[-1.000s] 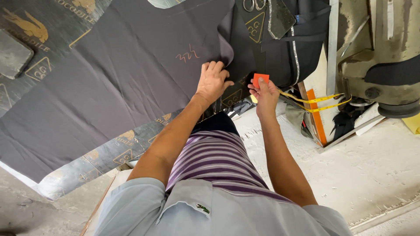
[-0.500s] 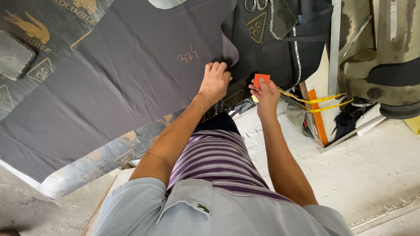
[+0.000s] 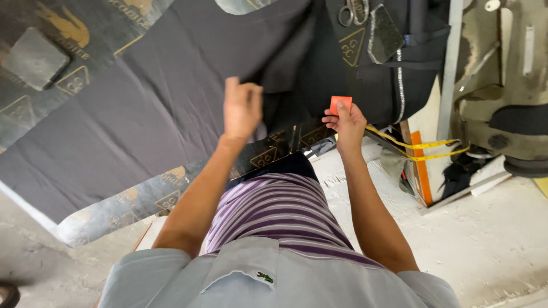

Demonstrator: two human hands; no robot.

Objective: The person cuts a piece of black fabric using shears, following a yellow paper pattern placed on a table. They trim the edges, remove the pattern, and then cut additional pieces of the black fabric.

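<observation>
Left hand (image 3: 242, 108) pinching dark grey fabric (image 3: 142, 108) edge, lifting fold off surface; cloth looking soft, light, limp. Right hand (image 3: 344, 122) gripping orange tailor's chalk (image 3: 339, 105), small, brittle.

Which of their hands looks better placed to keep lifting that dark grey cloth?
Left, probably. The left hand is already at the edge of the dark grey cloth sheet, while the right hand pinches a small orange chalk piece.

Scissors (image 3: 354, 11) and a dark plastic piece (image 3: 383, 33) are lying beyond both hands; grey cloth (image 3: 142, 108) is spreading flat leftward, offering open passage.
</observation>
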